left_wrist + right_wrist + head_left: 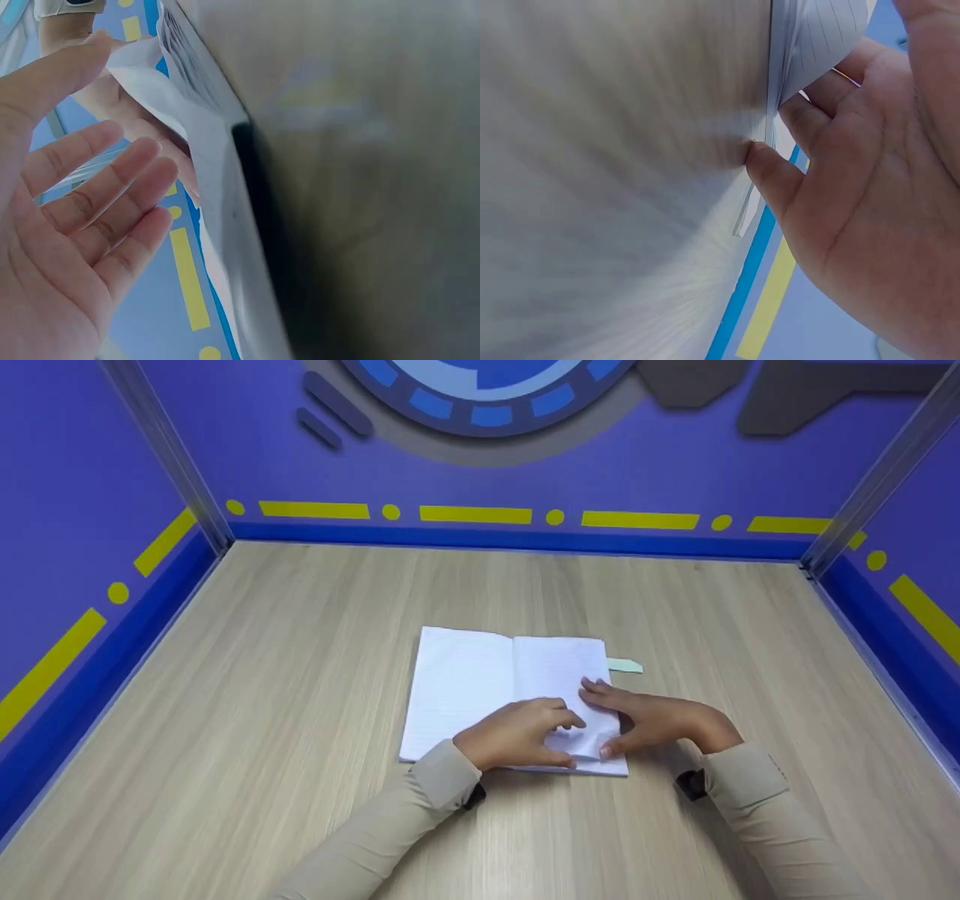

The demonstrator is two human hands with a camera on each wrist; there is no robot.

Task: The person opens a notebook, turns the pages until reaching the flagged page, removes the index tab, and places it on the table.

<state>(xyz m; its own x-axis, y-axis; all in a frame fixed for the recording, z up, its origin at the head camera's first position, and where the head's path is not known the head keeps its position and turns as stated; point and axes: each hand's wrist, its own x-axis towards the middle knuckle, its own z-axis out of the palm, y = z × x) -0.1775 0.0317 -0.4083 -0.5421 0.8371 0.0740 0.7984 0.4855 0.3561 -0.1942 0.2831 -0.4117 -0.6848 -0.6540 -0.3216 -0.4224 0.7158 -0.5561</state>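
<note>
An open notebook (465, 690) with lined white pages lies on the table, a pale green tab (625, 665) sticking out past its right edge. Over the right page hovers my left hand (521, 733), palm down, fingers loosely bent and apart, holding nothing; its thumb is near the page's bottom edge. My right hand (660, 720) rests at the notebook's right side. Its fingers spread on the page, and its thumb touches the lower right corner. Between that thumb and those fingers the page (829, 41) bulges upward, its edge raised off the sheets below.
A wood-grain table (300, 660) carries the notebook. Blue-purple walls (487, 487) with yellow stripes close in the back and both sides, and metal posts (169, 450) stand at the rear corners. Both sleeved wrists wear a small dark device (691, 784).
</note>
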